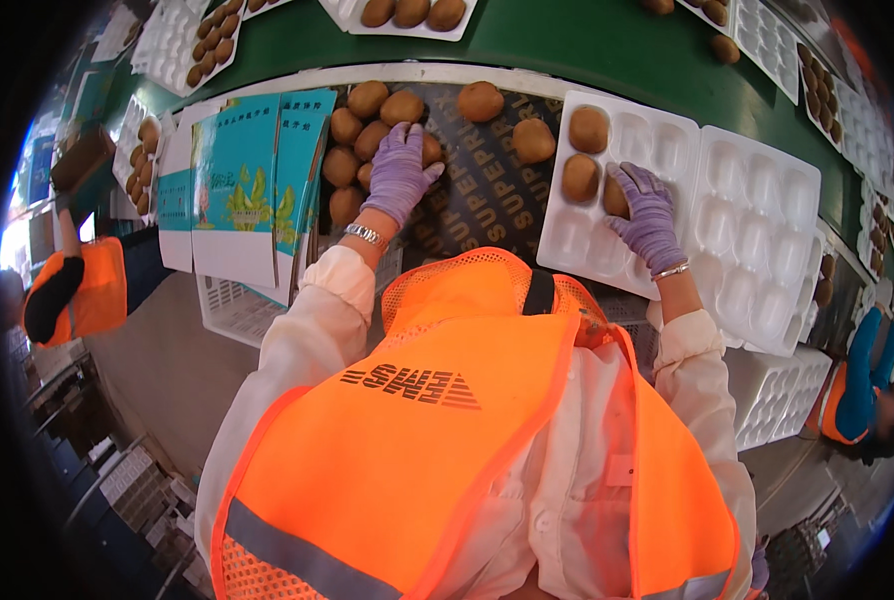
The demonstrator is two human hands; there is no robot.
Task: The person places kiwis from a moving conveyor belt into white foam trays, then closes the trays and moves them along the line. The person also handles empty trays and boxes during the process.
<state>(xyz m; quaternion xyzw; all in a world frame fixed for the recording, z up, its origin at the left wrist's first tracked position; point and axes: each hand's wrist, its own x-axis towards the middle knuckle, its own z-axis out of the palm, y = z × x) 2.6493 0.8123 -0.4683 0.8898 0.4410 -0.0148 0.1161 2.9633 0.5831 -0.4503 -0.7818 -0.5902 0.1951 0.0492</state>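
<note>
My left hand (402, 176), in a purple knit glove, lies over a cluster of brown kiwifruit (367, 98) on the dark printed board (477, 195). Its palm side is hidden, so I cannot tell whether it grips one. In the white molded plastic tray (642, 146) on the right, two kiwifruit (588, 129) fill cells of the left column. My gloved right hand (644, 214) has its fingers and thumb around another kiwifruit (614, 197) at a cell beside them. Two loose kiwifruit (480, 101) sit on the board between my hands.
Stacked empty trays (754, 217) stand at the right. Printed teal cartons (237, 172) lie flat at the left, above a white plastic crate (229, 311). A green conveyor belt (537, 45) carrying filled trays runs beyond the board. People in orange vests are at the left (79, 289) and right.
</note>
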